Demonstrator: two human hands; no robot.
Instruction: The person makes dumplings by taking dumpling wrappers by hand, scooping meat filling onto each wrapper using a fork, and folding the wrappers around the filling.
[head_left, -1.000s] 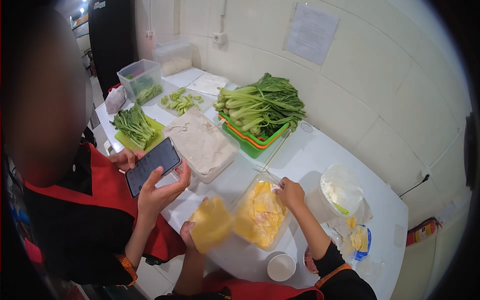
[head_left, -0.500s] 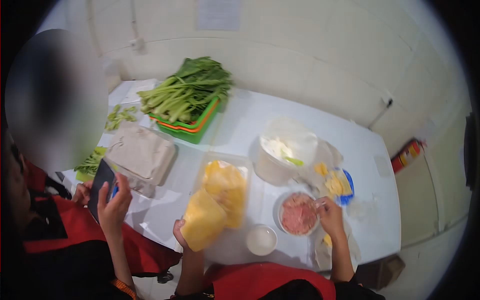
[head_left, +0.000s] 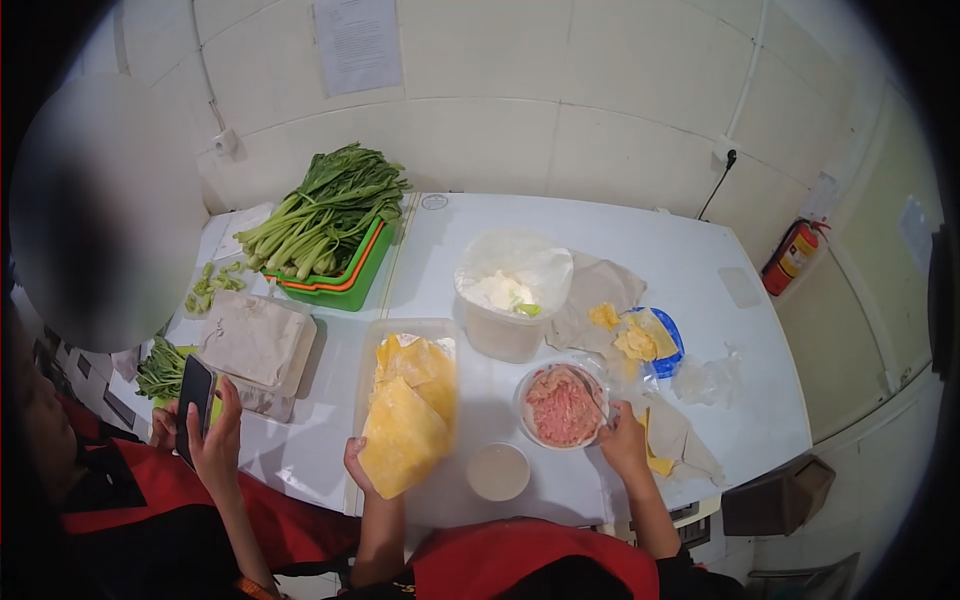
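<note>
My left hand [head_left: 362,468] is closed on the lower edge of a yellow wrapper sheet [head_left: 402,440], like dough skin. The sheet hangs tilted over the near end of a clear plastic tray [head_left: 372,350], where more floury yellow wrappers [head_left: 425,362] lie. My right hand [head_left: 624,438] is closed at the right rim of a white bowl [head_left: 526,424] of pink minced meat [head_left: 563,402]. A thin utensil reaches from its fingers into the meat, its kind hard to make out. Between my hands stands a small white bowl [head_left: 498,472] with pale contents.
Behind the meat stands a white tub [head_left: 505,335] lined with plastic. Yellow scraps [head_left: 640,340] lie by a blue lid [head_left: 668,362]. At left are leafy greens [head_left: 330,215] in a green basket [head_left: 350,297], a cloth-covered box [head_left: 255,335] and a co-worker's hand [head_left: 217,440] holding a phone [head_left: 195,400].
The camera view has shifted and become sharper. My left hand still holds the yellow sheet near the tray. My right hand stays at the meat bowl's right rim.
</note>
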